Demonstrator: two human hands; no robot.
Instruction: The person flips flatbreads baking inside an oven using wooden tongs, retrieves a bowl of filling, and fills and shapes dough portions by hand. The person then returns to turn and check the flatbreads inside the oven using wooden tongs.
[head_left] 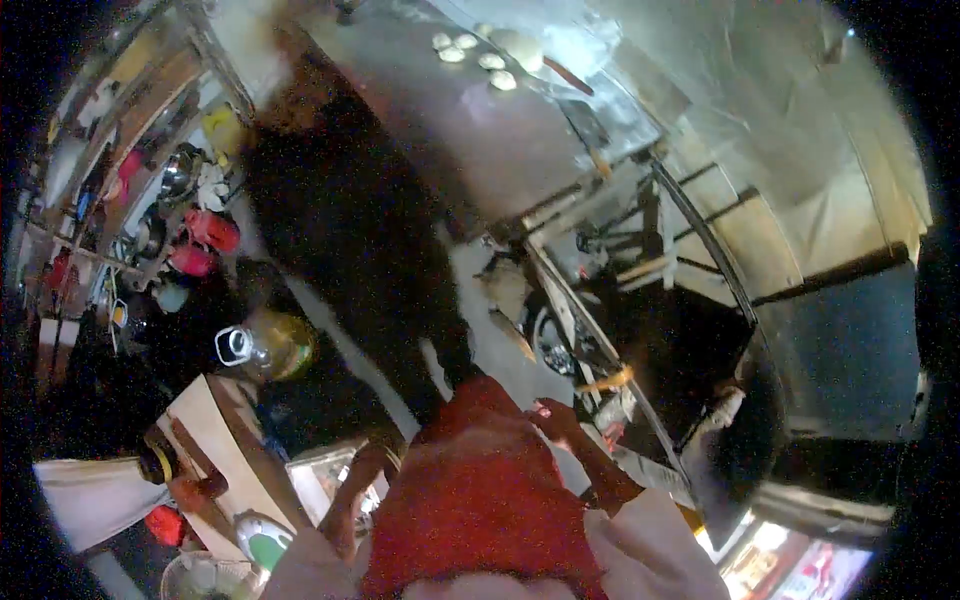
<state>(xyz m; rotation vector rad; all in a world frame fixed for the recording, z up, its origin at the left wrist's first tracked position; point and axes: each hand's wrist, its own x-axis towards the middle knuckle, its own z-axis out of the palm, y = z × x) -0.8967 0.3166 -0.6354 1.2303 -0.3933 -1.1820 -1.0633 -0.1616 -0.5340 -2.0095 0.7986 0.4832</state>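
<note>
My left hand (368,475) hangs beside the red garment (480,490) on my body, its fingers loosely stretched and nothing seen in them. In the dim light its finger outline is blurred. On the other side, my right hand (560,425) is near the edge of the red garment with its fingers curled in. A small pinkish spot shows at its fingertips, too small to name. Beyond it stands a metal frame (570,285) with a wheel (552,338) beside it.
Pale round pieces (460,45) and a brown stick (568,75) lie on the table (500,150) ahead. A big clear jar (270,345) stands left. Another person's white sleeve (90,490) reaches toward a wooden box (225,450). Shelves with pots and red containers (210,230) line the left.
</note>
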